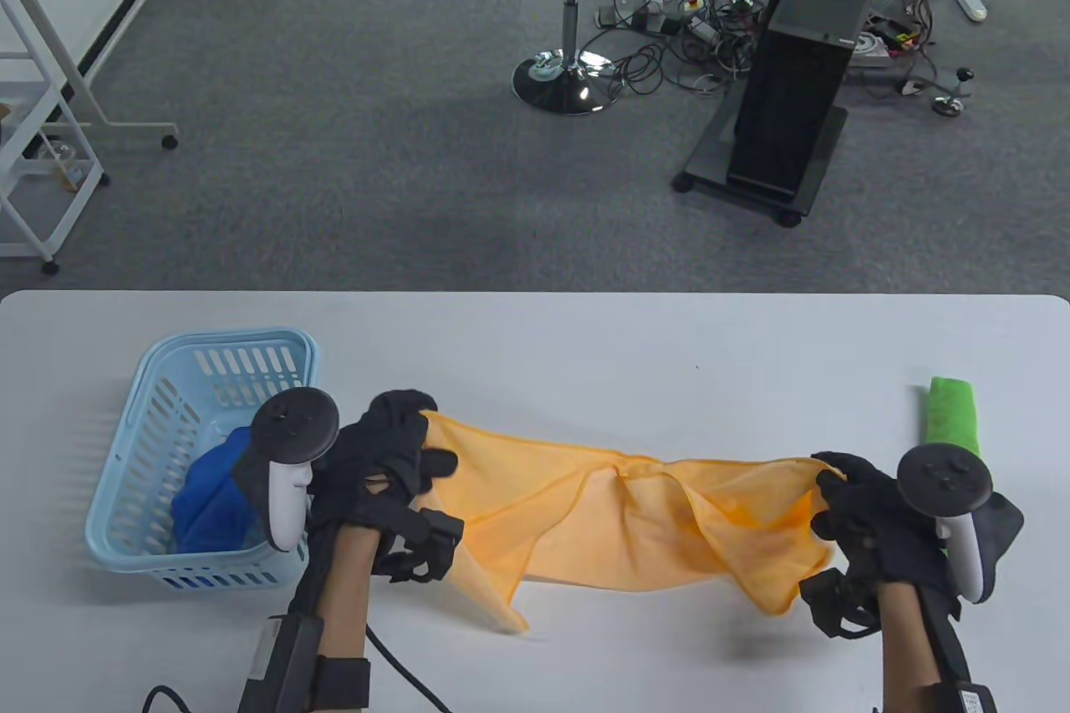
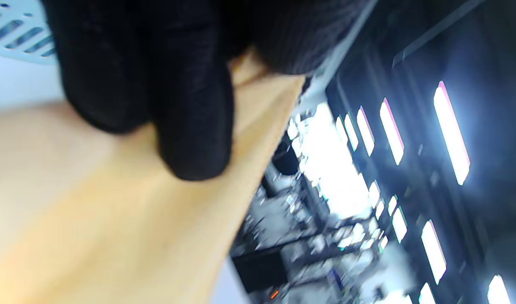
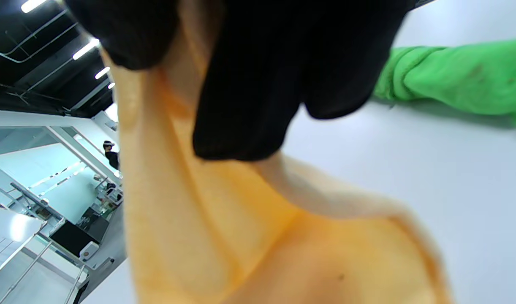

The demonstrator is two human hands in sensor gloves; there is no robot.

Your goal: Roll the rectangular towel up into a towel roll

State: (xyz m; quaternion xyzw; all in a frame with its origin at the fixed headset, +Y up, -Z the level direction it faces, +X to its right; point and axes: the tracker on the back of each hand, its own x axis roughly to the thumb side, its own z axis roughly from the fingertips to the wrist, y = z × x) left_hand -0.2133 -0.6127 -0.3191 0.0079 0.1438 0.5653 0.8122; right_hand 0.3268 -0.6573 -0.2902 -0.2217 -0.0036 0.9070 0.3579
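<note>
An orange towel [image 1: 619, 512] hangs stretched between my two hands above the white table [image 1: 585, 345], sagging in the middle with its lower corners drooping. My left hand [image 1: 401, 445] grips its left top corner. My right hand [image 1: 844, 487] grips its right top corner. In the left wrist view my gloved fingers [image 2: 190, 126] press on the orange towel [image 2: 93, 219]. In the right wrist view my fingers [image 3: 249, 84] pinch the orange towel [image 3: 224, 236].
A light blue basket [image 1: 201, 445] with a blue cloth [image 1: 213, 504] inside stands at the left, close to my left hand. A rolled green towel [image 1: 953, 412] lies at the right behind my right hand; it also shows in the right wrist view [image 3: 456, 76].
</note>
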